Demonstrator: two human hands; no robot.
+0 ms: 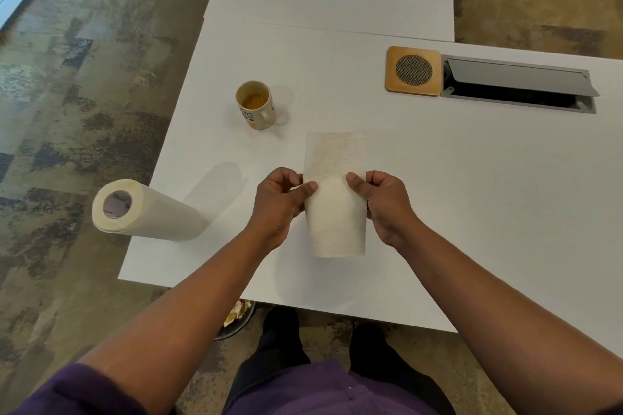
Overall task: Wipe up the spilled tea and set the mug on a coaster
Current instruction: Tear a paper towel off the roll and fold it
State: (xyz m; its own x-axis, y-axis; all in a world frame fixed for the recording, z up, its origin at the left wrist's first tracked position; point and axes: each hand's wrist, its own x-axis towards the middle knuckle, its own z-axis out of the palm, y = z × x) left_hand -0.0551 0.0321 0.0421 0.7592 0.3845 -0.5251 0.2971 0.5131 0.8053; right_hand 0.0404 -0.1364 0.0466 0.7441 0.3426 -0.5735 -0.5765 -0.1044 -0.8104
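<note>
Both my forearms reach out over the near edge of the white table [438,178], and between my hands hangs a sheet of paper towel [337,199]. My left hand [278,202] pinches its left edge with thumb and curled fingers, and my right hand [381,202] pinches its right edge the same way. The sheet's long axis runs straight away from me, its far end reaching toward the mug, with a faint yellowish tinge on that far part.

Taking the mug [256,104] as my landmark: the towel lies just on the near side of it and a little right, my left hand being the nearer one to it. It stands upright with tea inside, its handle turned toward the near right. I cannot make out a spill clearly on the tabletop. The wooden coaster [414,71] sits well to the right of the mug and slightly farther back, touching the cable hatch [519,84]. The paper towel roll [148,212] lies on its side to the near left of the mug.

The mug carries orange and dark lettering, too warped to read; the roll's core has writing I cannot decipher.
</note>
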